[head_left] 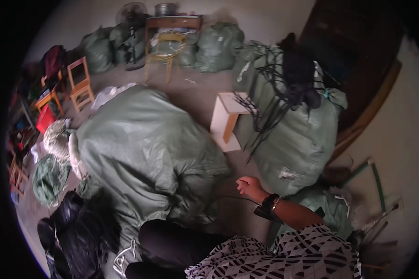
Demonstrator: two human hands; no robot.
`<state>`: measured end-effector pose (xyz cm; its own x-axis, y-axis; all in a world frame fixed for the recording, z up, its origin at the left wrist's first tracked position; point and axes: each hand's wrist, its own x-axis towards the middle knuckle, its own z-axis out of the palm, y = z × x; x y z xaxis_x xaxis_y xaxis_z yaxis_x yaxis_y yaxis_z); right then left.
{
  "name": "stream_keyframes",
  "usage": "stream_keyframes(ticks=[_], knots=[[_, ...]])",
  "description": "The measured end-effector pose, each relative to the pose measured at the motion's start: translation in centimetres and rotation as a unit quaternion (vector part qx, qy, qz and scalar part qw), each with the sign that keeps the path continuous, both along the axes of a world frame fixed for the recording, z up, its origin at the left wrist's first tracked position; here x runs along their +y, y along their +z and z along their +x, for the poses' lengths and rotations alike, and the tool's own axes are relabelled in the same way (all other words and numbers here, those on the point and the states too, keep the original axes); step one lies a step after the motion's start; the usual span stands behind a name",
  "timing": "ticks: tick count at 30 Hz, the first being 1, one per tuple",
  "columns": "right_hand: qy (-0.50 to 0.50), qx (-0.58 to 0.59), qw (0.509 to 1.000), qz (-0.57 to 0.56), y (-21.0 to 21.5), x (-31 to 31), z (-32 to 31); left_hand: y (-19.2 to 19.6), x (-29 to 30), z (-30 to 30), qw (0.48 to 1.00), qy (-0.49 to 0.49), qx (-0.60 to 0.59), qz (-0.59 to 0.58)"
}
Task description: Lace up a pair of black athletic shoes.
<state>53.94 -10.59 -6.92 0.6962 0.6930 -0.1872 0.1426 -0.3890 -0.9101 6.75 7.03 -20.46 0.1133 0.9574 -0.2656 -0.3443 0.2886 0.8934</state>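
Observation:
My right hand (252, 188) is in the air to the right of a large green woven sack (139, 135), its fingers curled closed. Whatever may be in the fingers is too small to make out. A dark band and a bracelet (275, 202) circle the wrist. Below the hand, a thin dark cord (233, 197) runs from the sack's side toward the wrist. The big sack lies full and bulging in front of my legs, its near end creased. White ties (123, 260) show beside my knees. My left hand is not in view.
A white box-like stool (221, 122) stands beyond my hand. To the right, another full green sack (298, 153) has black straps (270, 111) over it. Black plastic bags (81, 237) lie at lower left. Chairs (80, 86), a desk (174, 22) and several sacks stand farther back.

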Motion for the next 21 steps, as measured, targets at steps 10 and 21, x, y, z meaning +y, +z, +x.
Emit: stream_keyframes(ticks=[10,21], knots=[[-0.401,-0.346,0.836,0.142,15.5,-16.8,17.9,4.6,4.3,17.5,0.983,-0.163,-0.063,0.06],[-0.29,-0.407,0.84,-0.21,29.3,-10.1,27.4,-5.1,20.9,0.7,0.983,-0.145,-0.037,0.106]])
